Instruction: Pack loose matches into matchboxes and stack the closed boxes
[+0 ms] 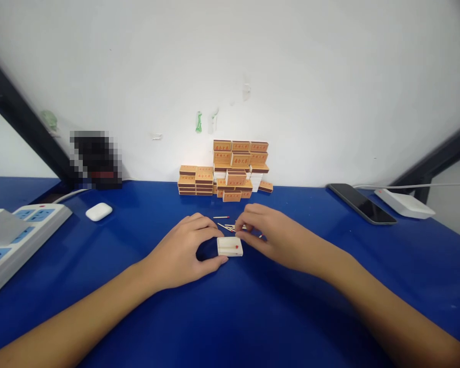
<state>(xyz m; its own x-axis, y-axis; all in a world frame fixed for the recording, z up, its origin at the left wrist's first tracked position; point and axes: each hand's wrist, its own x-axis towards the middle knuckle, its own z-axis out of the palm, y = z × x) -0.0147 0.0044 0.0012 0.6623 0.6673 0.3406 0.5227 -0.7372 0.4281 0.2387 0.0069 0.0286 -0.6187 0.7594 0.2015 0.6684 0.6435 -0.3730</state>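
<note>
A small white matchbox tray [226, 245] lies on the blue table, with a red-tipped match [236, 247] in it. My left hand [184, 253] curves around the tray's left end, fingertips at the far edge and thumb at the near edge. At the tray's far right corner is my right hand [270, 232], its thumb and fingers curled close together; what they hold, if anything, is hidden. Loose matches [227, 227] lie just behind the tray, partly covered by the right fingers. One single match [221, 217] lies farther back.
Against the wall stand stacked matchboxes [240, 159], with a lower stack [196, 180] to their left. A power strip [26, 235] and a white earbud case [98, 211] are on the left. To the right lie a phone [362, 203] and a white device [404, 203] with a cable.
</note>
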